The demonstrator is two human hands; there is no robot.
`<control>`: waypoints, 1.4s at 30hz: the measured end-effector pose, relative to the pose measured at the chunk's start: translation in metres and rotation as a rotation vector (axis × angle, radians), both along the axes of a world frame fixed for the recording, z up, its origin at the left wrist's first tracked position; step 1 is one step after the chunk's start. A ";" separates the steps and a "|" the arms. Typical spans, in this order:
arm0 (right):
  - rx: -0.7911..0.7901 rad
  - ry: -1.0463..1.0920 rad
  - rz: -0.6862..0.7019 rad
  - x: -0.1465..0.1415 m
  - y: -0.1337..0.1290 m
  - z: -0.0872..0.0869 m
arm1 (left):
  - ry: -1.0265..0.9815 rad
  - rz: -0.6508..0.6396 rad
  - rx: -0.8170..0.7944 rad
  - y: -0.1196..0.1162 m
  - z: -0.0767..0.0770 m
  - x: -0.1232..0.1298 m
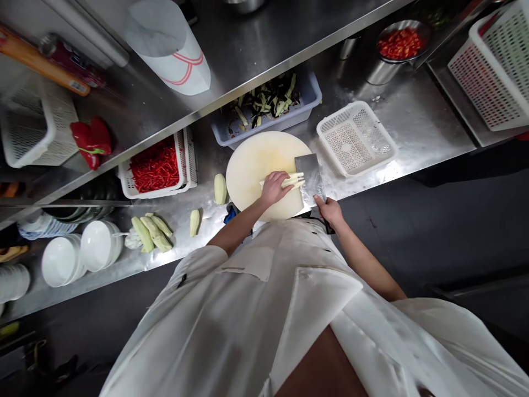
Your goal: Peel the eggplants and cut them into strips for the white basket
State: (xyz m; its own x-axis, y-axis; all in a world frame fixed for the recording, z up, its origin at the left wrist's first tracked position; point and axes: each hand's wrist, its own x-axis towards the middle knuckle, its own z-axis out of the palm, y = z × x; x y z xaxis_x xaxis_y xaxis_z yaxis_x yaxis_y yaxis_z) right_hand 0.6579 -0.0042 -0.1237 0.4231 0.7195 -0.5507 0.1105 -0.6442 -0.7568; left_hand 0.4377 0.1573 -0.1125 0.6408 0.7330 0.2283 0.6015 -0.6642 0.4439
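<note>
Apparently slicing: left hand (274, 188) is holding down pale strips (296, 180) at three o'clock on cutting board (252, 160); in right hand (330, 211) I'm gripping cleaver (313, 175), blade lying against strip ends. Clean stroke is calling for tucked left fingertips.

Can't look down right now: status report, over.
Left hand holding pale strips on round board. Right hand gripping cleaver, blade at strip ends. White basket close by.

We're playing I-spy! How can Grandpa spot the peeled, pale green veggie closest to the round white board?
Find the round, cream-white chopping board on the shiny steel counter. Left of it lies the plump, oval, pale green veggie. It's nearer the board than the smaller peeled one, and apart from the bunch.
</note>
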 end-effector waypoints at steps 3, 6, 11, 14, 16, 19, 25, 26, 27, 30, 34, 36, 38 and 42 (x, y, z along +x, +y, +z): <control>-0.023 -0.037 0.015 -0.004 0.007 0.000 | 0.015 0.017 0.010 -0.001 -0.002 -0.006; -0.006 -0.051 0.009 -0.009 0.008 0.000 | -0.002 0.029 0.005 -0.001 -0.007 -0.008; -0.017 -0.136 0.102 -0.012 -0.007 0.000 | -0.047 0.001 -0.016 0.003 -0.010 -0.017; -0.004 -0.133 0.085 -0.018 -0.007 -0.003 | -0.059 0.007 -0.015 0.004 -0.010 -0.021; 0.000 -0.115 0.065 -0.024 -0.006 -0.005 | -0.062 0.004 -0.016 0.005 -0.010 -0.023; 0.001 -0.131 0.092 -0.029 -0.008 -0.008 | -0.062 -0.006 -0.026 0.006 -0.009 -0.026; -0.009 -0.154 0.110 -0.039 -0.010 -0.003 | -0.085 -0.018 -0.043 0.007 -0.007 -0.033; -0.011 -0.148 0.110 -0.041 -0.010 0.000 | -0.084 -0.025 -0.042 0.008 -0.005 -0.037; -0.014 -0.150 0.111 -0.043 -0.011 0.003 | -0.078 -0.026 -0.040 0.011 -0.004 -0.043; -0.023 -0.177 0.123 -0.050 -0.016 0.009 | -0.043 -0.031 -0.038 0.020 0.000 -0.067; -0.023 -0.175 0.123 -0.058 -0.021 0.009 | -0.039 -0.091 -0.053 0.030 -0.003 -0.092; -0.021 -0.164 0.133 -0.060 -0.022 0.006 | -0.035 -0.083 -0.065 0.031 -0.005 -0.095; -0.021 -0.160 0.151 -0.062 -0.022 0.003 | -0.021 -0.066 -0.080 0.030 -0.006 -0.093; -0.021 -0.158 0.185 -0.068 -0.018 0.000 | -0.012 -0.061 -0.098 0.027 -0.004 -0.092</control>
State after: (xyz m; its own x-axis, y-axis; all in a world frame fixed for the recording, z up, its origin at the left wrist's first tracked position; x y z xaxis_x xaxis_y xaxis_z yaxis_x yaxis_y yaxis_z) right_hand 0.5897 -0.0223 -0.1236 0.3671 0.7820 -0.5038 0.3442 -0.6173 -0.7074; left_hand 0.3457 0.1848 -0.1163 0.6824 0.7121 0.1652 0.5559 -0.6522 0.5154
